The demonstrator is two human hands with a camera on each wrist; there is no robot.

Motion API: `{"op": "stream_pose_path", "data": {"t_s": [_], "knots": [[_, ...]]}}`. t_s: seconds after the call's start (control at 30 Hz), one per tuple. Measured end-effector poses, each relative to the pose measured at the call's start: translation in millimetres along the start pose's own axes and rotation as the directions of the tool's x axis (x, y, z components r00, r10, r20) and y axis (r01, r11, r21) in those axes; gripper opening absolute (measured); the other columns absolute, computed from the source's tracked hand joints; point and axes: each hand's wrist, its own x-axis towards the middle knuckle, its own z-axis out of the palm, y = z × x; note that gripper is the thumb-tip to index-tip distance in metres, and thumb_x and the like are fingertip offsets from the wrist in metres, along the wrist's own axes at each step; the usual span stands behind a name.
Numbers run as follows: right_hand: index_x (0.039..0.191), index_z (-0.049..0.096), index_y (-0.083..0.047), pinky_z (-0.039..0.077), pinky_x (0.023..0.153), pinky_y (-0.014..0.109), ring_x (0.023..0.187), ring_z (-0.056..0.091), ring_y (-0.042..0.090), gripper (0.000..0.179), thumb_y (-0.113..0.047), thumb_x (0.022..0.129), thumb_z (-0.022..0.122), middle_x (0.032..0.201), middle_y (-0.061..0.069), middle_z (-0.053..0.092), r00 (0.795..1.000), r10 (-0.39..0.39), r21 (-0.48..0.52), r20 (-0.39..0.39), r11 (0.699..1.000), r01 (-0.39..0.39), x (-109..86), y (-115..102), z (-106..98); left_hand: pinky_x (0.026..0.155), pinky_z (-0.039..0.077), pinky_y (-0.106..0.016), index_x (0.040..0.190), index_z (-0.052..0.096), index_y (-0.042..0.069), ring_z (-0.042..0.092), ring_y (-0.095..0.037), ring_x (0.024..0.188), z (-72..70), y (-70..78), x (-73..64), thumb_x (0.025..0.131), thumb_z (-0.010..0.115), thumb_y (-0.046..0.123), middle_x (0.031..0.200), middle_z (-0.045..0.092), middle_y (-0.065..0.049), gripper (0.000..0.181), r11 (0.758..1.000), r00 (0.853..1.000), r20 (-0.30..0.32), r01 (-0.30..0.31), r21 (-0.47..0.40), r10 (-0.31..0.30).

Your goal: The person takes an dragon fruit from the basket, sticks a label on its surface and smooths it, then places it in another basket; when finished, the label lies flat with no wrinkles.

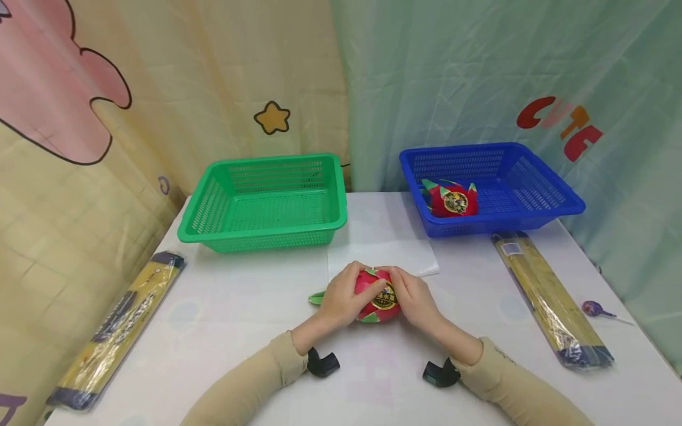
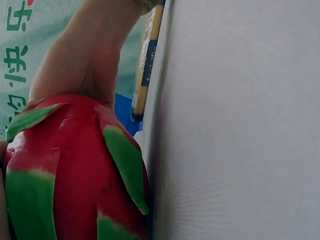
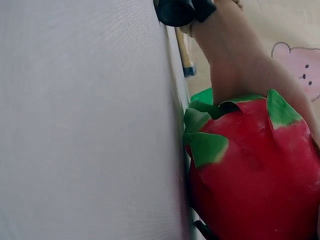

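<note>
Both hands hold a red dragon fruit point(image 1: 367, 312) with green scales and a round black-and-gold sticker, low over the white table. My left hand point(image 1: 340, 297) wraps its left side, the thumb lying across the front next to the sticker. From the other side, my right hand point(image 1: 418, 300) grips it with fingers over the top. A green pointed tip point(image 1: 317, 298) sticks out left of the left hand. In the left wrist view the fruit point(image 2: 75, 165) fills the lower left; in the right wrist view its red skin point(image 3: 250, 170) appears close to the tabletop.
A green basket point(image 1: 266, 232) stands at the back left. At the back right, a blue basket point(image 1: 501, 223) contains another dragon fruit point(image 1: 439, 204). Long wrapped packages lie at left point(image 1: 125, 325) and right point(image 1: 551, 296), with a lollipop point(image 1: 592, 308) beside the right one. Curtains hang behind.
</note>
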Motion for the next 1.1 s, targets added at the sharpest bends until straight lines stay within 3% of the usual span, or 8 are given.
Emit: {"op": "stream_pose_path", "data": {"t_s": [0.2,0.3,0.4,0.6,0.87,1.03,1.1], "knots": [[0.12,0.058,-0.006,0.047,0.082,0.029,0.094,0.055,0.017,0.036,-0.024,0.104,0.031,0.109,0.005,0.061,0.996,-0.042,0.155,0.085,0.988,0.029,-0.6,5,2,0.059,0.045,-0.024,0.099,0.056,0.011,0.053,-0.01,0.073,2.9,-2.6,-0.5,0.095,0.045,0.042,0.084,0.056,0.003,0.032,0.994,0.993,-0.056,-0.099,0.034,0.101],[0.12,0.056,-0.008,0.048,0.082,0.031,0.095,0.055,0.017,0.029,-0.026,0.1,0.044,0.111,0.005,0.06,0.995,-0.059,0.14,0.08,0.989,0.048,-1.1,4,3,0.061,0.046,-0.025,0.099,0.057,0.01,0.054,-0.01,0.074,3.7,-4.2,-0.1,0.098,0.041,0.037,0.085,0.058,0.002,0.031,0.99,0.987,-0.075,-0.136,0.048,0.139],[0.118,0.057,-0.011,0.05,0.077,0.031,0.09,0.057,0.014,0.027,-0.027,0.097,0.05,0.108,0.002,0.061,0.996,-0.083,0.065,0.035,0.995,0.081,-2.3,3,5,0.062,0.046,-0.027,0.098,0.058,0.01,0.054,-0.011,0.073,3.6,-5.1,0.8,0.101,0.034,0.029,0.083,0.058,0.001,0.031,0.988,0.982,-0.109,-0.148,0.051,0.153],[0.115,0.06,-0.007,0.049,0.071,0.031,0.084,0.057,0.012,0.03,-0.02,0.102,0.037,0.102,0.001,0.062,0.986,-0.151,0.022,-0.07,0.988,0.153,-5.3,2,11,0.061,0.045,-0.028,0.096,0.059,0.01,0.053,-0.013,0.069,3.3,-6.2,1.9,0.103,0.027,0.024,0.078,0.057,0.0,0.036,0.992,0.983,-0.135,-0.115,0.049,0.121],[0.116,0.061,-0.006,0.048,0.072,0.031,0.083,0.056,0.013,0.035,-0.019,0.104,0.031,0.103,0.003,0.064,0.991,-0.113,0.053,-0.074,0.992,0.117,-4.7,4,11,0.055,0.046,-0.023,0.099,0.057,0.015,0.055,-0.01,0.07,2.9,-3.2,2.3,0.09,0.051,0.052,0.083,0.059,0.005,0.038,1.0,0.998,-0.058,0.0,0.017,0.001],[0.119,0.058,-0.011,0.049,0.077,0.035,0.091,0.057,0.016,0.028,-0.027,0.097,0.05,0.109,0.003,0.062,0.998,-0.068,0.064,0.009,0.996,0.067,-3.9,6,8,0.059,0.045,-0.025,0.099,0.057,0.014,0.054,-0.01,0.073,1.7,-3.6,3.2,0.094,0.048,0.045,0.085,0.058,0.004,0.033,0.999,0.998,-0.047,-0.041,0.026,0.042],[0.121,0.055,-0.015,0.05,0.075,0.034,0.091,0.057,0.017,0.037,-0.031,0.089,0.063,0.109,0.002,0.061,0.997,-0.043,0.072,0.063,0.997,0.038,-3.1,7,6,0.063,0.045,-0.027,0.099,0.057,0.013,0.055,-0.011,0.075,1.1,-3.8,3.5,0.096,0.046,0.042,0.086,0.058,0.003,0.031,0.998,0.997,-0.048,-0.053,0.029,0.054]]}}
